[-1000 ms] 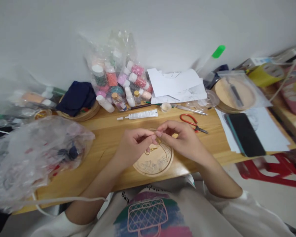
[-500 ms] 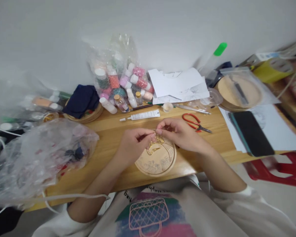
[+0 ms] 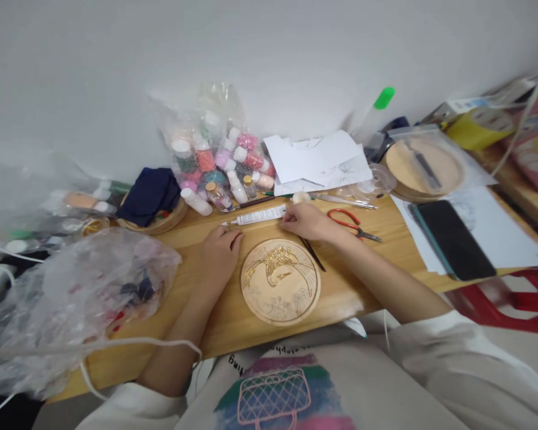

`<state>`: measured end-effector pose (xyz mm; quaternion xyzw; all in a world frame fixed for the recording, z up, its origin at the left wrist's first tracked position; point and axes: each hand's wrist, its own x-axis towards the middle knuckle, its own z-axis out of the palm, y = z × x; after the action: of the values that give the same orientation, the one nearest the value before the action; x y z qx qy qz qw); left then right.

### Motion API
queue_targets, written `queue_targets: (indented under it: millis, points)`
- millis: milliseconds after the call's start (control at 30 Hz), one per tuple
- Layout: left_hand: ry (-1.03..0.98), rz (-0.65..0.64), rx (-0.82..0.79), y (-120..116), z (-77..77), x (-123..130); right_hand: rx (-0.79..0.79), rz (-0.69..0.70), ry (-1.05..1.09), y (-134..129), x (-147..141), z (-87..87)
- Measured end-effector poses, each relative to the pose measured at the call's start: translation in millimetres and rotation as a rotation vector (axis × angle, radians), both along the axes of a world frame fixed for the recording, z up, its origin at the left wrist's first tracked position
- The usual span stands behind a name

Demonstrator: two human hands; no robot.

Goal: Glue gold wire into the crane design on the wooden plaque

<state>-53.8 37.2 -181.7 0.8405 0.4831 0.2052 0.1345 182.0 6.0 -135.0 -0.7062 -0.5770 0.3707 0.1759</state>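
A round wooden plaque (image 3: 291, 301) lies flat on the table, bearing a carved wave pattern and a bird shape partly filled with gold pieces. My left hand (image 3: 222, 254) rests on the table left of the plaque, holding nothing I can see, its fingertips close to the nozzle of a white tube (image 3: 262, 214). Beyond the plaque, my right hand (image 3: 308, 222) has its fingers drawn together beside the tube's flat end. Whatever those fingers pinch, if anything, is hidden. A thin dark stick (image 3: 314, 255) extends from beneath my right hand.
Red-handled pliers (image 3: 358, 227) lie right of my right hand. Bagged bead bottles (image 3: 206, 158) and white papers (image 3: 318, 161) stand along the wall. A phone (image 3: 455, 239) rests on papers at right; a crumpled plastic bag (image 3: 89, 286) covers the left side.
My hands have parted from their pinch above the plaque, uncovering it. The left moved left onto the table; the right moved away from me, towards the tube's end.
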Motion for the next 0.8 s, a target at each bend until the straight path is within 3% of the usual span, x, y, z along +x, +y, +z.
queue_targets:
  millis: [367,800]
  points:
    - [-0.062,-0.046,0.093,-5,-10.8,-1,0.019,-0.045,-0.072,-6,-1,-5.3]
    - [-0.010,-0.024,0.137,-5,-4.2,-1,0.039,-0.123,0.098,-12,6,-10.6]
